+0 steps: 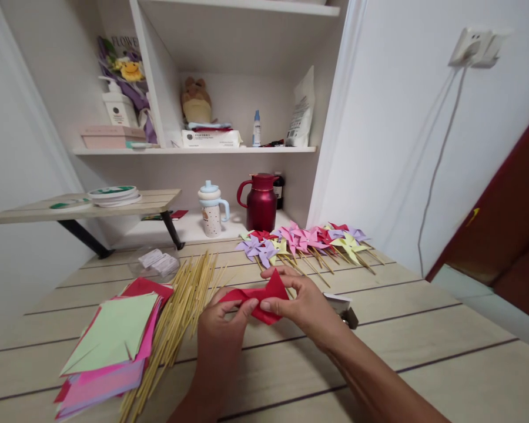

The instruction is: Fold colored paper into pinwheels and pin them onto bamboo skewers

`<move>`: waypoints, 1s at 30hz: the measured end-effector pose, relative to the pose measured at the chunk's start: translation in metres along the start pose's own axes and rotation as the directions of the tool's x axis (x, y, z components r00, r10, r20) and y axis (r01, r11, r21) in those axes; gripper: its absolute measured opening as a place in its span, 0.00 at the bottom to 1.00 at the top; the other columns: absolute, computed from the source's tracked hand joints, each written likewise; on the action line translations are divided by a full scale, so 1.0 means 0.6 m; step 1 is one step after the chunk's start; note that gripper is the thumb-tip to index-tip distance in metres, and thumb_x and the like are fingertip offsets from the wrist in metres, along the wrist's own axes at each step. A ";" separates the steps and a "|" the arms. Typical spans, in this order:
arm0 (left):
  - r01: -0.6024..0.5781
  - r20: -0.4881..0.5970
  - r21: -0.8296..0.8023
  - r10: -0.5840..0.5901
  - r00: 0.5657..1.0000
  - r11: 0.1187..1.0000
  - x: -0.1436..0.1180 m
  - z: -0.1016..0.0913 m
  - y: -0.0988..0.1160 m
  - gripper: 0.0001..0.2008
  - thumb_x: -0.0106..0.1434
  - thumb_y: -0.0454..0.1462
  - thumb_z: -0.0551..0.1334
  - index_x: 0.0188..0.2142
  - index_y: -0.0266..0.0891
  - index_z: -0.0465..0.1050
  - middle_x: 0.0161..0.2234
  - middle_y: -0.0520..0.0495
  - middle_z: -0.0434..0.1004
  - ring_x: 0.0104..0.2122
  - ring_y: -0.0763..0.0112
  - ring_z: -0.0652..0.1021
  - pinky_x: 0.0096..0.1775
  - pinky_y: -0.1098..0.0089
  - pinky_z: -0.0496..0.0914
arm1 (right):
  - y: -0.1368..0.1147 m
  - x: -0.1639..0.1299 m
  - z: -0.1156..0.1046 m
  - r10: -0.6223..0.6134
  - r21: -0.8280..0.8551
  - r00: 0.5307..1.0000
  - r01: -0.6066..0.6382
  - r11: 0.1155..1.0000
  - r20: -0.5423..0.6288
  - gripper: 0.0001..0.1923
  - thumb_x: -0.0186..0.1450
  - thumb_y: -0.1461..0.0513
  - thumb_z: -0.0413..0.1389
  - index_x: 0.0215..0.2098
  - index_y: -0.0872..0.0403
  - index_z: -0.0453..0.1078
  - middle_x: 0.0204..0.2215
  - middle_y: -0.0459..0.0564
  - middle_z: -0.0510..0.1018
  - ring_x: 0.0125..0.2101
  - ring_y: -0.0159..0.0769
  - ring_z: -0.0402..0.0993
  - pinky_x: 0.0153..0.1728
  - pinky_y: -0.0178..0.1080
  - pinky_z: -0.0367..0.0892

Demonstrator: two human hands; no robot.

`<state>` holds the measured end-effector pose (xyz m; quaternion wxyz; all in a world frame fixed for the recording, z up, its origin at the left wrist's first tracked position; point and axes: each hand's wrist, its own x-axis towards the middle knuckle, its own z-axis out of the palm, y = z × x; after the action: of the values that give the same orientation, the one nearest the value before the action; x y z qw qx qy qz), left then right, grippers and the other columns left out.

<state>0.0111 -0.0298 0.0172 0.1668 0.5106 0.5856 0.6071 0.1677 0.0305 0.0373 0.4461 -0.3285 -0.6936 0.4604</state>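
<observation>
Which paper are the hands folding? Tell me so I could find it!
Look at the wooden table, between the stick pile and the paper pinwheels. The left hand and right hand pinch a red paper there. It is the only folded sheet lifted off the table.

Both forearms come up from the bottom edge of the frame and meet just below its centre. The left hand (223, 322) sits lower centre, back of the hand toward the camera, wrist roughly straight, fingers curled up and inward with the tips pinched together at its upper right. The right hand (302, 302) lies right of centre, its forearm running in at a slant from the lower right corner. Its thumb points left toward the left hand, and its fingers arch over the top, closed in a pinch. The fingertips of the two hands nearly touch.
</observation>
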 end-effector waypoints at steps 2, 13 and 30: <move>-0.041 0.005 0.019 0.041 0.999 0.999 -0.001 0.001 -0.002 0.05 0.55 0.40 0.68 0.24 0.47 0.83 0.27 0.50 0.82 0.30 0.64 0.79 0.36 0.68 0.71 | -0.001 0.000 0.000 0.004 -0.026 1.000 -0.004 1.000 -0.003 0.07 0.51 0.58 0.70 0.25 0.51 0.80 0.47 0.52 0.77 0.51 0.47 0.70 0.53 0.47 0.62; -0.045 0.028 0.028 0.044 0.999 0.999 0.001 0.004 -0.006 0.06 0.53 0.41 0.67 0.24 0.43 0.82 0.30 0.47 0.80 0.33 0.63 0.79 0.39 0.64 0.70 | 0.004 -0.005 0.006 0.221 0.301 0.968 -0.247 0.921 0.117 0.14 0.48 0.56 0.71 0.30 0.54 0.78 0.27 0.47 0.79 0.30 0.37 0.74 0.33 0.39 0.68; 0.147 -0.227 -0.295 -0.219 0.949 0.944 0.013 0.016 -0.031 0.33 0.56 0.51 0.66 0.57 0.38 0.68 0.49 0.38 0.75 0.50 0.56 0.76 0.52 0.58 0.69 | 0.017 0.002 0.044 0.368 0.772 0.915 -0.110 0.625 -0.167 0.13 0.46 0.60 0.73 0.28 0.57 0.80 0.27 0.50 0.84 0.25 0.32 0.76 0.31 0.33 0.69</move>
<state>0.0084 -0.0135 0.0020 0.2146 0.3426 0.5576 0.7250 0.1436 0.0264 0.0233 0.5777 -0.2735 -0.3125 0.7028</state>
